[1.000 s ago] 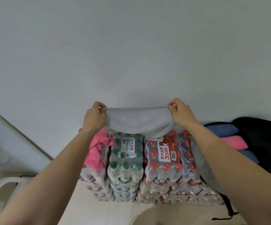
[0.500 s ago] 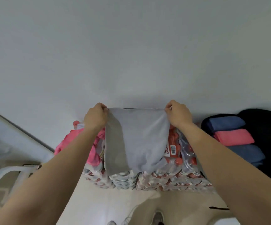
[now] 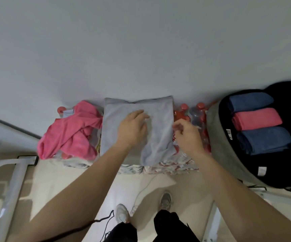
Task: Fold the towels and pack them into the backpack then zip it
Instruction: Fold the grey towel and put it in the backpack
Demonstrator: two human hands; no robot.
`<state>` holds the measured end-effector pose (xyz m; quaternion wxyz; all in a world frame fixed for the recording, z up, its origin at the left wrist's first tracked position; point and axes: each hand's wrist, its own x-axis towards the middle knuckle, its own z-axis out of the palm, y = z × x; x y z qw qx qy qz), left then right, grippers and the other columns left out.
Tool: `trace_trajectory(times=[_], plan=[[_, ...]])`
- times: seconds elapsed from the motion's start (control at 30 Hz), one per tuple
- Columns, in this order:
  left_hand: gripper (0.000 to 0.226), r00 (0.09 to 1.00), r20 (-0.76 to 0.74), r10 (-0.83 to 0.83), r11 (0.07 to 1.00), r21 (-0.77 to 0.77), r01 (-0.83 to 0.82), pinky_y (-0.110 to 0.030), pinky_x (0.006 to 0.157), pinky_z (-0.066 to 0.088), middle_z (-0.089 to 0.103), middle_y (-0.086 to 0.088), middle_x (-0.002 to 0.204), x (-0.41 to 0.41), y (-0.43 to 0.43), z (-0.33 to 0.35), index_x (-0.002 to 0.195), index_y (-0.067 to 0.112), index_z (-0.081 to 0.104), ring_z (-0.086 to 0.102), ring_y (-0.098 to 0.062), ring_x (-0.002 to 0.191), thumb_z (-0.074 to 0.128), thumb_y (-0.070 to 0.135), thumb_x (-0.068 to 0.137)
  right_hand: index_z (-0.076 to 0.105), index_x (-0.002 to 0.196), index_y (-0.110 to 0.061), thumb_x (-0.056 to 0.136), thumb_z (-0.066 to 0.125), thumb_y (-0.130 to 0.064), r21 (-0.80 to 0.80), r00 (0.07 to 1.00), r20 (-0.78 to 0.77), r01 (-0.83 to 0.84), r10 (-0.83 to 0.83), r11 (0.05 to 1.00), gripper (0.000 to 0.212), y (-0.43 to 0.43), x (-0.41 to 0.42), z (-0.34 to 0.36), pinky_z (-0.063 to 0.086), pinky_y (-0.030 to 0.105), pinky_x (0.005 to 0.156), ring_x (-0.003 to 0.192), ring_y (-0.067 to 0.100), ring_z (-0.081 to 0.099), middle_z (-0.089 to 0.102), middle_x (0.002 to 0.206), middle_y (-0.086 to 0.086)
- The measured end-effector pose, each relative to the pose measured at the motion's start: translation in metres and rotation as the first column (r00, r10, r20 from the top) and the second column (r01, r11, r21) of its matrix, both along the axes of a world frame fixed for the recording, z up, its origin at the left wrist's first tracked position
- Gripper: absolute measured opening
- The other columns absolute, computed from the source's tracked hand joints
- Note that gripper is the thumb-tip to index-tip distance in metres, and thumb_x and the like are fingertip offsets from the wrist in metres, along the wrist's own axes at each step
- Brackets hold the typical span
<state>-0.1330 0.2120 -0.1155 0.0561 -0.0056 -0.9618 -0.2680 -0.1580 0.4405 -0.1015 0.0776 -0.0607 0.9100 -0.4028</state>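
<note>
A grey towel [image 3: 160, 117] lies folded flat on top of stacked packs of bottled water against the wall. My left hand [image 3: 132, 130] rests palm down on its middle, fingers spread. Just off the towel's right edge hovers my right hand [image 3: 187, 135], fingers loosely curled and holding nothing. A crumpled pink towel [image 3: 69, 131] lies to the left on the same packs. At the right the black backpack [image 3: 281, 172] lies open, with a blue towel [image 3: 249, 101], a pink towel [image 3: 256, 118] and another blue towel [image 3: 265, 139] folded inside it.
The packs of bottled water [image 3: 192, 116] stand against a plain grey wall. A white metal frame [image 3: 8, 180] stands at the lower left. My shoes [image 3: 122, 213] and a thin cable [image 3: 141, 193] are on the pale floor below.
Both hands held the grey towel up by its top corners, then lowered it onto the water packs and let go. My view has tilted down, and my left hand now lies on the towel.
</note>
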Motion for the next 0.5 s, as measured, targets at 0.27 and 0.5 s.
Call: trace_trajectory(times=[0.27, 0.5], plan=[[0.057, 0.913, 0.284, -0.294, 0.922, -0.167, 0.349, -0.042, 0.118, 0.023, 0.021, 0.002, 0.162, -0.054, 0.058, -0.008, 0.152, 0.021, 0.031, 0.019, -0.023, 0.149, 0.042, 0.022, 0.096, 0.062, 0.106, -0.024, 0.082, 0.068, -0.014, 0.178, 0.980, -0.034, -0.188, 0.197, 0.966, 0.027, 0.018, 0.051, -0.022, 0.049, 0.030, 0.085, 0.098, 0.015, 0.056, 0.057, 0.110, -0.007], [0.050, 0.877, 0.391, -0.279, 0.927, -0.129, 0.353, -0.043, 0.120, 0.019, 0.016, 0.004, 0.164, -0.067, 0.065, -0.005, 0.154, 0.019, 0.026, 0.016, -0.018, 0.150, 0.031, 0.022, 0.104, 0.066, 0.092, -0.018, 0.082, 0.071, -0.013, 0.141, 0.991, -0.095, -0.083, 0.097, 0.987, 0.012, 0.025, 0.063, -0.021, 0.056, 0.036, 0.071, 0.078, 0.015, 0.060, 0.065, 0.096, -0.001]])
